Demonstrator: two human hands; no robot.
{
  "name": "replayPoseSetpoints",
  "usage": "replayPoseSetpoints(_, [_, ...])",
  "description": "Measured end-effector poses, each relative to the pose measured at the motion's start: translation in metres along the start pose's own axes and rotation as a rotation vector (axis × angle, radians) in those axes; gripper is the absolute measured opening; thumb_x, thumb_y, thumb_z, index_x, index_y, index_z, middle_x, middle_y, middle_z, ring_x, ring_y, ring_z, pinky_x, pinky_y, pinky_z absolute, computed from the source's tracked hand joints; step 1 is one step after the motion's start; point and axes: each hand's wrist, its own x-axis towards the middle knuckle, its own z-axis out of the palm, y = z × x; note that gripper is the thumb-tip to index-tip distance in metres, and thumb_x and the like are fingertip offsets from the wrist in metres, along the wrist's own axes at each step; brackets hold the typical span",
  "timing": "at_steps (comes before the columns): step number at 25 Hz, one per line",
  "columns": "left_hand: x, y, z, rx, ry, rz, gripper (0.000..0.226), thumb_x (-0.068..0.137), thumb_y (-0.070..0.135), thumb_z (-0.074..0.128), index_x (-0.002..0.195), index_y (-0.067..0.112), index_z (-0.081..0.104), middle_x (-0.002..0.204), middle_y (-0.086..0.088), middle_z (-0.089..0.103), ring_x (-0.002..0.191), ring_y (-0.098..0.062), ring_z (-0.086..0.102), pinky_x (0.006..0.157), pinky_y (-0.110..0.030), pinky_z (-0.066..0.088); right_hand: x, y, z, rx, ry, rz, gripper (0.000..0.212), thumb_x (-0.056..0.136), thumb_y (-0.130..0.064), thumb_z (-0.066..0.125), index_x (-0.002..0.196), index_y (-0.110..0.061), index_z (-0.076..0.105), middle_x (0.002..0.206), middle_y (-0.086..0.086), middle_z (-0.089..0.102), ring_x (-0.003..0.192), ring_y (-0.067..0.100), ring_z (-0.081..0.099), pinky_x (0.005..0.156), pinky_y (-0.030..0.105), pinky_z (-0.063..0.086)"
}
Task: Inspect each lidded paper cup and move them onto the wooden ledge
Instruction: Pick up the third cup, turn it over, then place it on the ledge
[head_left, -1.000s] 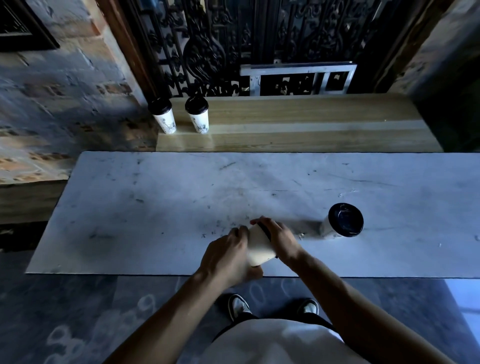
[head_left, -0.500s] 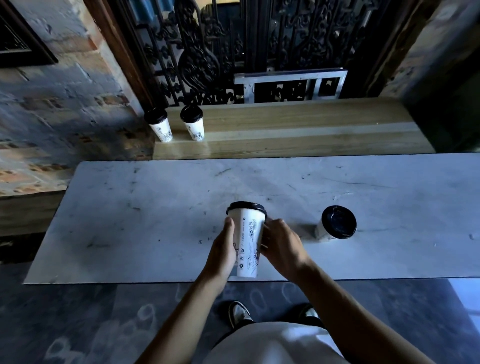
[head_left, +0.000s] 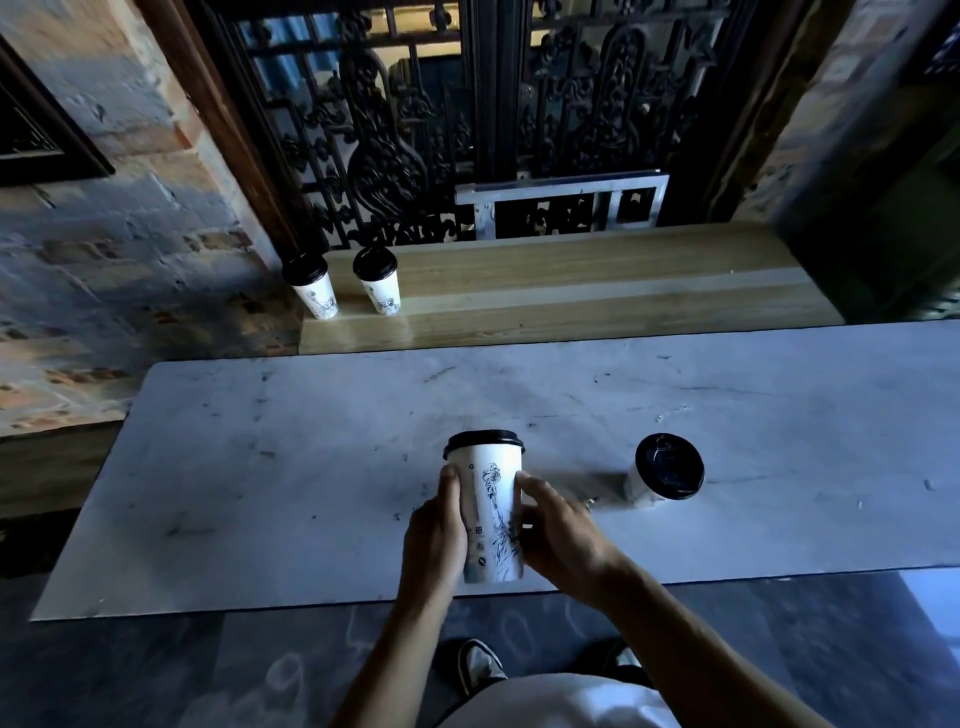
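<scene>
Since a second ago the white paper cup with a black plastic lid and a black line drawing (head_left: 491, 512) has gone from lying tipped over in the person's grip to standing upright between both palms, its printed side turned toward the body. It sits near the six o'clock edge of the scuffed white marble table (head_left: 260, 467), and whether its base touches the stone or floats just above it I cannot tell. The left hand (head_left: 435, 535) presses the cup's nine o'clock wall and the right hand (head_left: 558, 530) its three o'clock wall, the fingers of each curled round the sleeve and closed on it, so the cup lies straight between them with its long axis vertical. A second black-lidded white paper cup (head_left: 665, 470) waits on the table toward three o'clock, nearer the right hand and well apart from the left. Straight ahead at twelve o'clock runs the pale wooden ledge (head_left: 597, 291), where two more lidded white cups (head_left: 317, 286) (head_left: 378, 280) stand side by side at its far left end, about eleven o'clock from the held cup. I judge the inspection is nearly done, and the carry will go forward and slightly left, cup kept upright, to land just right of that pair.
</scene>
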Motion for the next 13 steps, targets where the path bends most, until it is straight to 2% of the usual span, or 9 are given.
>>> replayPoseSetpoints(3, [0.006,-0.004,-0.004,-0.034,0.058,0.126,0.05,0.102,0.055,0.039,0.08,0.021,0.067,0.091,-0.012,0.075,0.082,-0.027,0.07,0.068,-0.037,0.054,0.0,0.0,0.001,-0.017,0.009,-0.017,0.043,0.106,-0.029,0.044,0.123,0.006,0.062,0.09,0.025,0.073,0.075,0.032,0.07,0.077,0.046,0.056])
replayPoseSetpoints(5, [0.009,-0.007,-0.01,-0.101,0.103,0.204,0.027,0.1,0.047,0.052,0.1,0.026,0.068,0.092,-0.005,0.075,0.085,-0.025,0.072,0.071,-0.042,0.061,0.001,-0.003,0.001,-0.033,0.0,-0.041,0.043,0.107,-0.03,0.043,0.121,0.005,0.065,0.094,0.025,0.075,0.079,0.032,0.074,0.078,0.046,0.06])
replayPoseSetpoints(7, [0.006,-0.008,-0.017,-0.103,0.08,0.322,0.027,0.097,0.035,0.062,0.122,0.026,0.064,0.097,0.0,0.071,0.09,-0.016,0.071,0.072,-0.027,0.061,0.001,-0.006,0.002,-0.031,0.011,-0.055,0.041,0.107,-0.029,0.044,0.11,0.003,0.07,0.089,0.02,0.078,0.077,0.028,0.075,0.076,0.044,0.061])
replayPoseSetpoints(8, [0.004,-0.009,-0.021,-0.068,0.07,0.396,0.03,0.096,0.03,0.065,0.125,0.029,0.063,0.104,0.003,0.066,0.094,-0.009,0.068,0.074,-0.019,0.058,0.001,-0.006,0.002,-0.038,0.02,-0.061,0.04,0.107,-0.03,0.045,0.106,0.001,0.071,0.088,0.018,0.079,0.077,0.027,0.075,0.077,0.043,0.06])
replayPoseSetpoints(10, [-0.002,-0.006,-0.026,-0.017,0.06,0.527,0.031,0.094,0.02,0.068,0.12,0.035,0.067,0.112,0.005,0.06,0.099,-0.003,0.065,0.075,-0.016,0.056,0.002,-0.006,0.002,-0.061,0.021,-0.074,0.04,0.106,-0.032,0.047,0.104,0.0,0.072,0.093,0.017,0.079,0.08,0.025,0.075,0.078,0.041,0.06])
replayPoseSetpoints(13, [0.0,-0.002,-0.029,-0.033,0.077,0.566,0.031,0.093,0.014,0.07,0.108,0.041,0.072,0.11,0.008,0.067,0.094,-0.005,0.068,0.072,-0.017,0.055,0.003,-0.004,0.005,-0.047,0.023,-0.072,0.039,0.107,-0.029,0.045,0.103,0.0,0.072,0.089,0.013,0.08,0.075,0.023,0.076,0.066,0.035,0.06])
